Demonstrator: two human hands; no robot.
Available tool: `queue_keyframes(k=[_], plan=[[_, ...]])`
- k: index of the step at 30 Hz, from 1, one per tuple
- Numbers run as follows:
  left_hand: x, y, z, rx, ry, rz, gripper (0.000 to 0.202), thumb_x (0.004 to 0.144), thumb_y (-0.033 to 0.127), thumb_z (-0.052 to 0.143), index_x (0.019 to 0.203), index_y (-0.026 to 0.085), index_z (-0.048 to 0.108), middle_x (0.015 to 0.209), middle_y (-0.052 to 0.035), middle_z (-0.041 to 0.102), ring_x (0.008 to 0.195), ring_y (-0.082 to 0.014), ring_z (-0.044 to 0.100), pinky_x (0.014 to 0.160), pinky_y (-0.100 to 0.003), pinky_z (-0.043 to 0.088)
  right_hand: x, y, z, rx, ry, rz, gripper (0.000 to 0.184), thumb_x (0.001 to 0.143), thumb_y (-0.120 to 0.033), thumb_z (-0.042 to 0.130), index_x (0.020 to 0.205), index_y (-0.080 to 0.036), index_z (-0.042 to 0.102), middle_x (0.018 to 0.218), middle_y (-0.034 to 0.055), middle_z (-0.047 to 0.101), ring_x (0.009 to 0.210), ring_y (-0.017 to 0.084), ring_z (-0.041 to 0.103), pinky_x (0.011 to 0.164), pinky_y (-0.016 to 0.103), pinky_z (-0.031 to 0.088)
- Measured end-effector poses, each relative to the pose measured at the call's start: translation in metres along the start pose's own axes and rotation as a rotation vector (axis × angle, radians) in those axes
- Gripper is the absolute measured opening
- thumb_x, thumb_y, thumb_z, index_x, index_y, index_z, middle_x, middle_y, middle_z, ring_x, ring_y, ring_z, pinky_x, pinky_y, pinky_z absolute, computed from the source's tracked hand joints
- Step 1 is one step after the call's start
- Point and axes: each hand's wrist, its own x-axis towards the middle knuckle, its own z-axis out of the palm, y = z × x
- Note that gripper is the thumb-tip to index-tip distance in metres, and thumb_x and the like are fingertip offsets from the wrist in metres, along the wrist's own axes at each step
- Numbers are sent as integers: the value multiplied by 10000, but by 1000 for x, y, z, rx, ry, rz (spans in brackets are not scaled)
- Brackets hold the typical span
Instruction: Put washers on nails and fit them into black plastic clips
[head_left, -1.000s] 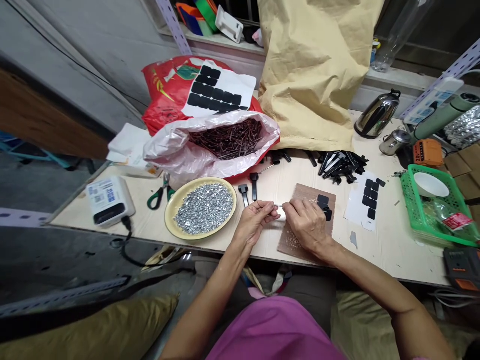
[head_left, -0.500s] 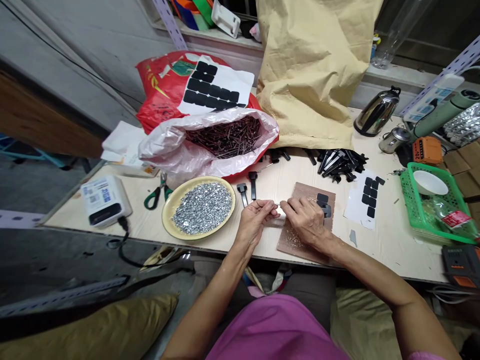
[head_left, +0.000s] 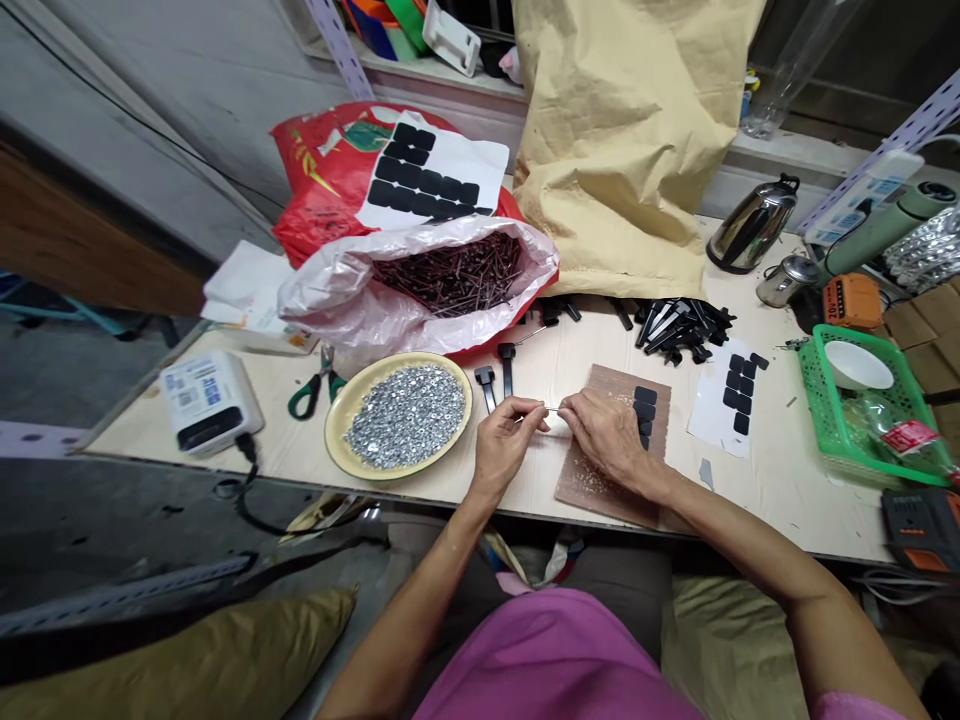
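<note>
My left hand (head_left: 504,445) and my right hand (head_left: 604,433) meet over the table's front edge, both pinched on a thin metal pin (head_left: 551,410) held level between them. My right hand rests on a brown board (head_left: 600,385) that carries black pads (head_left: 645,396). Left of my hands stands a yellow dish (head_left: 399,415) full of small shiny metal pieces. Behind it an open plastic bag (head_left: 450,275) holds dark reddish pins. Two black parts (head_left: 497,372) lie just beyond my left hand.
A heap of black plastic parts (head_left: 679,325) and a white sheet with black pads (head_left: 739,395) lie right of the board. A green basket (head_left: 870,410), kettle (head_left: 750,230), large paper sack (head_left: 630,140), scissors (head_left: 313,385) and a white box (head_left: 210,400) ring the work area.
Both hands have lifted slightly and moved a little away from me, still pinching the thin pin between them. The view shifted slightly between the first two frames.
</note>
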Motion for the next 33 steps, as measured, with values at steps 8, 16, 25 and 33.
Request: queue_keyframes(k=[8, 16, 25, 33], plan=[[6, -1, 1, -199, 4, -214, 383, 537, 411, 819, 759, 139, 666, 636, 4, 653, 542, -88, 582, 606, -239, 506, 3, 1, -3, 70, -12, -17, 246, 980, -287, 426, 941, -187, 648, 824, 34, 696, 742, 128, 617, 644, 229, 363], [7, -2, 5, -238, 23, -245, 396, 501, 407, 839, 710, 131, 647, 585, 8, 633, 531, -93, 582, 593, -238, 501, -1, -2, 3, 65, 41, -17, 279, 984, -274, 399, 907, -175, 649, 818, 49, 669, 705, 128, 591, 630, 237, 367], [7, 5, 7, -47, -48, -140, 273, 589, 354, 794, 698, 142, 660, 537, 23, 611, 503, -97, 578, 571, -222, 462, 0, 8, -13, 587, -231, 238, 226, 942, -300, 472, 842, -172, 629, 685, -26, 614, 591, 100, 527, 553, 205, 373], [-5, 7, 40, -126, -118, -223, 321, 603, 410, 795, 726, 135, 684, 630, -12, 656, 576, -106, 595, 631, -242, 498, -42, 27, -41, 275, 14, 227, 203, 944, -251, 461, 944, -206, 659, 930, 38, 626, 820, 138, 603, 652, 231, 454]])
